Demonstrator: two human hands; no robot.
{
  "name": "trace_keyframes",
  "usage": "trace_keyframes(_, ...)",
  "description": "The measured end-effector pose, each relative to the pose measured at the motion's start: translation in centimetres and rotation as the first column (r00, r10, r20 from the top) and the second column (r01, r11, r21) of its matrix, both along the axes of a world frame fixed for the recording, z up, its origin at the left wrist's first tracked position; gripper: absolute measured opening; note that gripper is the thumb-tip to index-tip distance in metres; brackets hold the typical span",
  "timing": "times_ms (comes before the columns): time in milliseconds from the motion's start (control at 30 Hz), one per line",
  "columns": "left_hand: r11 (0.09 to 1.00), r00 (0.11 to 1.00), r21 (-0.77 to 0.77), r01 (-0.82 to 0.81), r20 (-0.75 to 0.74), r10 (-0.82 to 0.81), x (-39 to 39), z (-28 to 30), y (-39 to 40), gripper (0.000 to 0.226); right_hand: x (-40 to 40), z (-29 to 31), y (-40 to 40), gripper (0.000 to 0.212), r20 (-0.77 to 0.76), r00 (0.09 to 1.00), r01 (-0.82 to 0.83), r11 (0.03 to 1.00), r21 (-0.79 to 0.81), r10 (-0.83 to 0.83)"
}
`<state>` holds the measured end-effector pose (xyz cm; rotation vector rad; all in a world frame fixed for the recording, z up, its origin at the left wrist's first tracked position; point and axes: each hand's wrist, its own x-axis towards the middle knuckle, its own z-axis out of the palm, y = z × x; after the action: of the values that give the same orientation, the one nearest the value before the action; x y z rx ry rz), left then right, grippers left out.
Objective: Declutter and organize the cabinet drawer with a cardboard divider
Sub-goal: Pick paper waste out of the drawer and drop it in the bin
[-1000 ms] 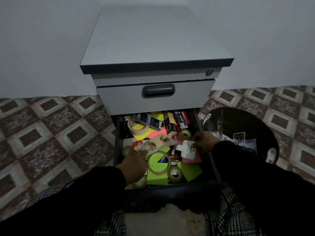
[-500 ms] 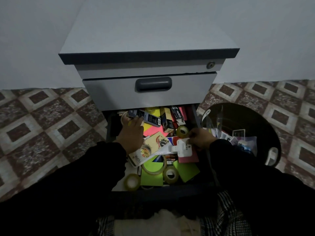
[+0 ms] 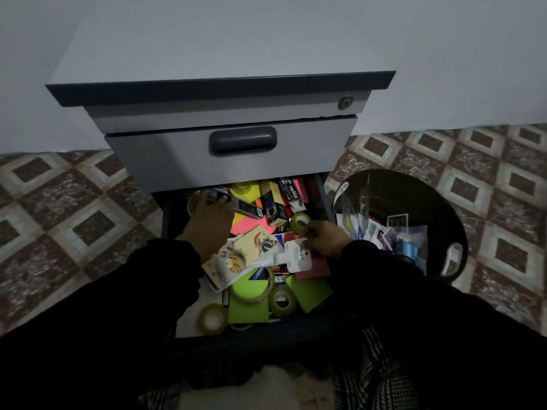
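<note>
Clearing stage, as we judge it: the drawer [image 3: 168, 220] is pulled out under the cabinet [image 3: 225, 161] and crammed full; no cardboard divider is visible anywhere in view.

Left side: our left hand [image 3: 210, 224] reaches to the back left of the drawer, fingers curled over the end of a flat black package [image 3: 236, 202] lying beside a pale tape roll [image 3: 194, 204]. Whether it actually grips the package we cannot tell; thumb hidden.

Middle: loose tape rolls [image 3: 211, 319] near the front, green sticky pads [image 3: 248, 310], pink paper, a stapler box [image 3: 291, 192] at the back.

Right side: our right hand [image 3: 327, 238] pinches a white blister card [image 3: 297, 257] at its top edge, just below a small yellowish tape roll [image 3: 300, 222].

Far right: a dark round bin [image 3: 438, 208] stands on the tiled floor beside the cabinet, already holding wrappers and packaging.

Next move, in our judgement: lift the card free of the pile without dragging its neighbours, carry it right to the bin, and keep sorting junk from keepers before any divider goes in.
</note>
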<state>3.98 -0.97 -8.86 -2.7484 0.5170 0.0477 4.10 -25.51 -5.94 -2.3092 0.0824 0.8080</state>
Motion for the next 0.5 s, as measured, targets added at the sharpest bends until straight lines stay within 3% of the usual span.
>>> trace_keyframes(67,0.998,0.994,-0.009,0.056,0.097,-0.054,-0.2,0.3,0.5,0.040,-0.1,0.0,-0.2,0.019,0.006,1.000,-0.001,1.000,-0.002,0.001)
trace_keyframes(200,0.955,0.972,-0.260,0.140,0.218,-0.083,-1.6,2.0,1.1,0.037,-0.7,0.1,-0.2,0.025,-0.003,1.000,0.006,1.000,-0.004,-0.006)
trace_keyframes(267,0.880,0.990,-0.470,0.070,0.138,-0.005,-3.2,2.5,1.1,0.035,-1.0,0.1,-0.3,0.023,-0.006,1.000,0.011,1.000,-0.010,-0.011)
trace_keyframes(333,0.756,0.993,-0.645,-0.107,-0.028,0.117,-4.9,2.5,1.0,0.031,-1.3,0.3,-0.4,0.021,-0.012,1.000,0.014,1.000,-0.027,-0.014)
trace_keyframes(433,0.598,0.931,-0.714,-0.365,-0.264,0.252,-6.0,1.1,1.2,0.042,-1.7,0.7,-0.5,0.022,-0.006,1.000,0.001,0.998,-0.065,-0.001)
trace_keyframes(500,0.570,0.897,-0.694,-0.440,-0.370,0.243,-6.3,0.0,1.6,0.047,-1.9,0.9,-0.4,0.015,-0.003,1.000,-0.007,0.997,-0.079,0.007)
